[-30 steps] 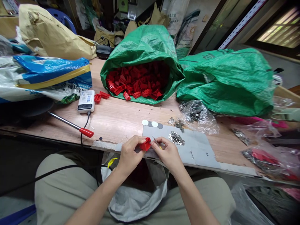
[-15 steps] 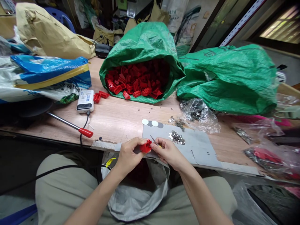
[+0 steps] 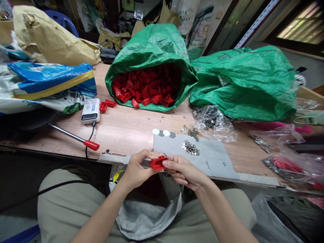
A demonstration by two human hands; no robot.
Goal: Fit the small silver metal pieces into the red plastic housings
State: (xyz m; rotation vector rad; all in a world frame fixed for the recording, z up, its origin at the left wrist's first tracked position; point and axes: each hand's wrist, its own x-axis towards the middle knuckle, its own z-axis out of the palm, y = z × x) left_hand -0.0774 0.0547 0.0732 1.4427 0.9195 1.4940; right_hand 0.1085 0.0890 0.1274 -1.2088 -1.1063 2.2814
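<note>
Both my hands hold one small red plastic part just in front of the table's near edge. My left hand grips its left side with curled fingers. My right hand pinches its right end and also holds a thin metal pick that points up and left. Past the hands, a small pile of shiny metal bits lies on a grey sheet. An open green sack full of red parts lies at the back of the table.
A second green sack lies at the right, with clear bags of small hardware beside it. A red-handled tool, a white power bank and a blue sack lie at the left. A grey bag hangs open in my lap.
My hands have lowered a little toward my lap with the red part. The part has turned so its long side faces up, and my right fingers have slid onto its end.
</note>
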